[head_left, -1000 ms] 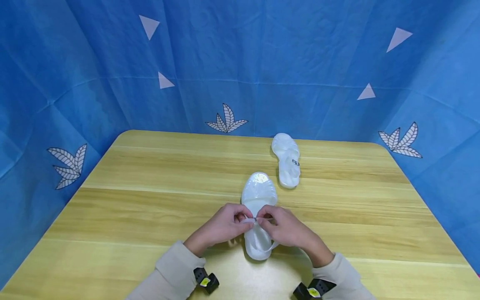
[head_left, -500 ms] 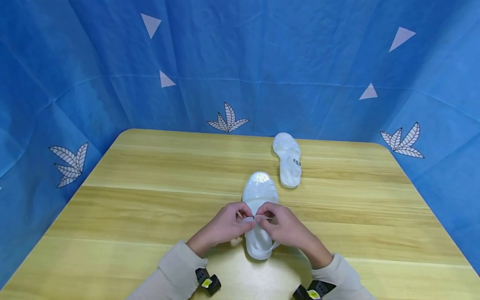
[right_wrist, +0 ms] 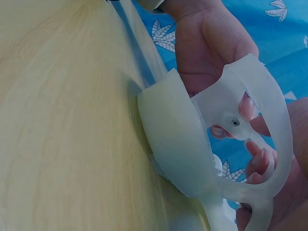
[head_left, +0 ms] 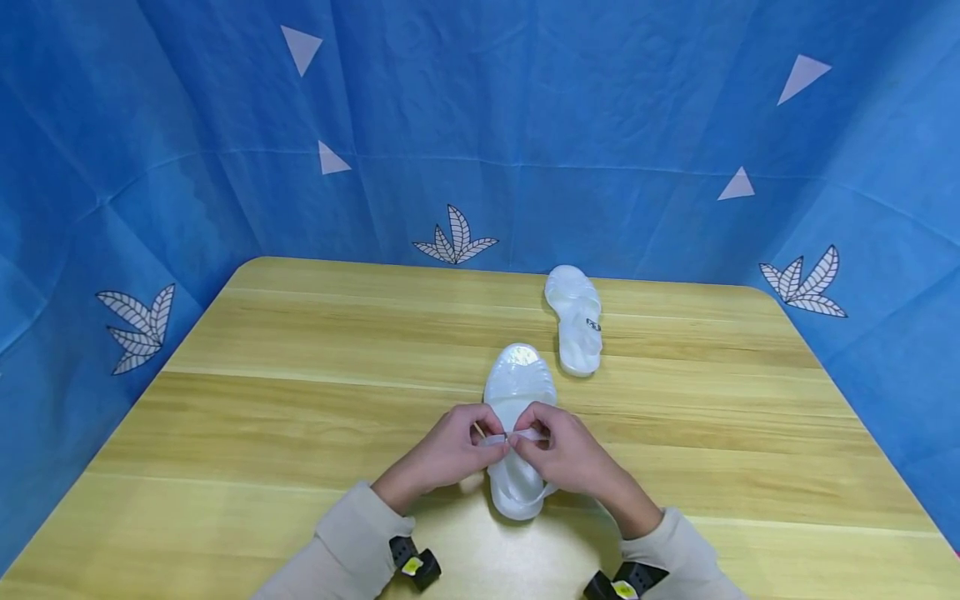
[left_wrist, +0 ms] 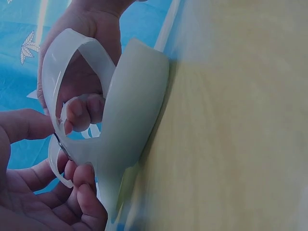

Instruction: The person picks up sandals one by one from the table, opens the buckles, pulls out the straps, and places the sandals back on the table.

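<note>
A translucent white sandal [head_left: 519,379] lies on the table in front of me, its toe pointing away. Both hands meet over its ankle strap. My left hand [head_left: 453,446] pinches the strap beside the small metal buckle [left_wrist: 62,147], seen close up in the left wrist view. From the other side my right hand [head_left: 564,450] pinches the strap [right_wrist: 279,115] between thumb and fingers. In the left wrist view the strap arches in a loop beside the heel [left_wrist: 137,96], its loose end curling below the buckle. Fingers partly hide the buckle in the head view.
A second white sandal [head_left: 577,321] with a dark buckle lies farther back, slightly right, near the table's far edge. The wood-grain table [head_left: 300,350] has a blue curtain [head_left: 480,108] behind it and at its sides. Black wrist cameras sit on both sleeves.
The hands stay over the strap. Their fingertips have shifted slightly left and up, and more of the strap shows between the right fingers. The sandals lie as before.
</note>
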The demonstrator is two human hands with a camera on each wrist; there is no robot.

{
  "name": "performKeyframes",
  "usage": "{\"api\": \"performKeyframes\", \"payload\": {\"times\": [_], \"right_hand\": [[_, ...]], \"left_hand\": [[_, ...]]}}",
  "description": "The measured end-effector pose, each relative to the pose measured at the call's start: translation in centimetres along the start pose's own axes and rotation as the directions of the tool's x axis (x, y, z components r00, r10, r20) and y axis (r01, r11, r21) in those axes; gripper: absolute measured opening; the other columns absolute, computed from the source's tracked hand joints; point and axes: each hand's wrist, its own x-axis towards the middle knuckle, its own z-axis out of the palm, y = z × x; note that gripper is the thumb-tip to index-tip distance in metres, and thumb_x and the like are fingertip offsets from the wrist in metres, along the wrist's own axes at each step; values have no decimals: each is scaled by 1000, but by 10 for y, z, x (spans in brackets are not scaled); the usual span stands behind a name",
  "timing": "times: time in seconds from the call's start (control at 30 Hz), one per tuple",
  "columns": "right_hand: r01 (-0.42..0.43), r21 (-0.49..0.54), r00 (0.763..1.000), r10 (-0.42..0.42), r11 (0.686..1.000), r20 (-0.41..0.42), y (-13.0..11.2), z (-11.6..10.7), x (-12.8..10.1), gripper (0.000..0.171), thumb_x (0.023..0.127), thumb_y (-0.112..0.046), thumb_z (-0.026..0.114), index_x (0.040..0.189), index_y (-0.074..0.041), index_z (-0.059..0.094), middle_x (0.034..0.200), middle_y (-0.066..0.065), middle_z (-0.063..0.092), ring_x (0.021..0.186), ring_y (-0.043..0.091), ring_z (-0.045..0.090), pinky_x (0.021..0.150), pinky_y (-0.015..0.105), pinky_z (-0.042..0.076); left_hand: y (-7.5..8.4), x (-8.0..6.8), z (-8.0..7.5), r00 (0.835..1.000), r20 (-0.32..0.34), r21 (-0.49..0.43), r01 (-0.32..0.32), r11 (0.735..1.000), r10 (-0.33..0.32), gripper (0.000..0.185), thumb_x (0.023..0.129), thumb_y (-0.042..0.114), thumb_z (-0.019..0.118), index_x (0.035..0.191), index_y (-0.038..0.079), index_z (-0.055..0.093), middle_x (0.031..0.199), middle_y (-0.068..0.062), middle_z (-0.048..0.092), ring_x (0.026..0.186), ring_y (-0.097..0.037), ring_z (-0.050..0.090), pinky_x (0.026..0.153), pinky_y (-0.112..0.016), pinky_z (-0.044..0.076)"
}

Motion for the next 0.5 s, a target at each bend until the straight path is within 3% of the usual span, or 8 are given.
{"api": "performKeyframes", "payload": {"times": [0.5], "right_hand": [[-9, 17, 1000, 9, 1000, -1, 0, 1, 0, 11, 85, -15, 64, 81, -9, 56, 62, -5, 39, 54, 3, 36, 45, 19, 29]], "left_hand": [[1, -1, 0, 1000, 15, -7, 1, 1000, -1, 14, 85, 18, 66, 85, 5, 61, 84, -4, 57, 64, -12, 49, 53, -23, 42]]}}
